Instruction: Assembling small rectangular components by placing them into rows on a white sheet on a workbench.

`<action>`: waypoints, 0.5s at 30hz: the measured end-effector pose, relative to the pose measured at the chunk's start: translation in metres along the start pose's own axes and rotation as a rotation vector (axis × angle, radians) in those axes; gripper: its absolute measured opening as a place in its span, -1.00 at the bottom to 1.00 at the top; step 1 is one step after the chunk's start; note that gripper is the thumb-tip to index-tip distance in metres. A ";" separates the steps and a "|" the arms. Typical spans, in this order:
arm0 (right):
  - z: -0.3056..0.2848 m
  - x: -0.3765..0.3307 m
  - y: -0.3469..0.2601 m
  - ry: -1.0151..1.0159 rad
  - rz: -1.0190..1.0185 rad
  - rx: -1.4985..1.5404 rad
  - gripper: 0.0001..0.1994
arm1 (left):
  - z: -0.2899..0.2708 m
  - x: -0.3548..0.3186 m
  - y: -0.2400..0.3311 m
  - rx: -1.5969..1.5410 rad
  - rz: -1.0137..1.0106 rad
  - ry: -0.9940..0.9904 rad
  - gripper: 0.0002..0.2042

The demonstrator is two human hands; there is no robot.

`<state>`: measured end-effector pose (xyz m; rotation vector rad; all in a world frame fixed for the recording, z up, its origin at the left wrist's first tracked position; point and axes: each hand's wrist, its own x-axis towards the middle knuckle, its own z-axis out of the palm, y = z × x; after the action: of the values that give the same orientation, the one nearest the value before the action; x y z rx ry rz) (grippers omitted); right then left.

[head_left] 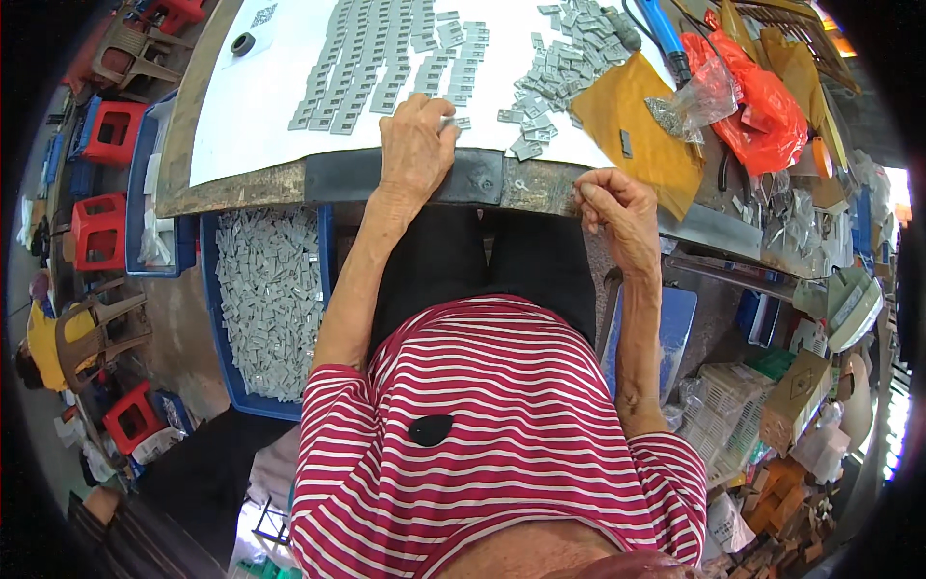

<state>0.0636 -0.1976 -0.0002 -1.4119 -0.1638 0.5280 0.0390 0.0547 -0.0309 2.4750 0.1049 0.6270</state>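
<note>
On the white sheet [251, 106], small flat grey pieces [362, 72] with dark square windows lie in slanting, overlapping rows. My left hand [417, 145] is at the near end of these rows, its fingers curled and closed. One small grey piece [460, 124] sticks out by its thumb and fingertips. My right hand [622, 207] is at the table's front edge, right of the middle, with thumb and fingers pinched together. Whatever it pinches is too small to make out. A loose heap of similar grey pieces [550, 82] spreads between the rows and a tan cloth [632, 116].
A blue bin [207, 289] full of grey parts stands below the table at left. At the right are a red plastic bag [762, 116], a clear bag of small metal parts [690, 106] and a blue-handled tool [664, 34]. A black ring [242, 44] lies far left.
</note>
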 end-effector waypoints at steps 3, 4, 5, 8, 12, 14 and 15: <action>-0.003 -0.002 0.001 0.006 0.009 0.016 -0.87 | -0.003 0.001 0.002 0.008 0.023 0.005 -0.88; -0.005 -0.002 0.001 0.007 0.008 0.016 -0.87 | -0.003 0.001 0.002 0.014 0.019 -0.013 -0.90; -0.006 -0.003 0.002 0.009 0.005 0.012 -0.87 | -0.002 0.002 0.002 0.014 0.021 -0.013 -0.90; -0.008 -0.007 0.006 0.014 0.006 0.001 -0.87 | 0.002 0.003 -0.001 0.013 0.034 0.025 -0.92; -0.011 -0.011 0.013 0.025 0.015 0.012 -0.89 | 0.006 0.006 -0.005 0.006 -0.040 0.001 -0.93; -0.012 -0.012 0.019 0.032 0.001 -0.011 -0.89 | 0.006 0.005 -0.005 0.023 -0.038 -0.007 -0.92; -0.013 -0.012 0.020 0.036 -0.013 -0.038 -0.89 | 0.006 0.005 -0.005 0.052 -0.006 0.009 -0.91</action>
<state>0.0534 -0.2134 -0.0196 -1.4557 -0.1542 0.4908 0.0459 0.0566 -0.0356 2.5214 0.1339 0.6399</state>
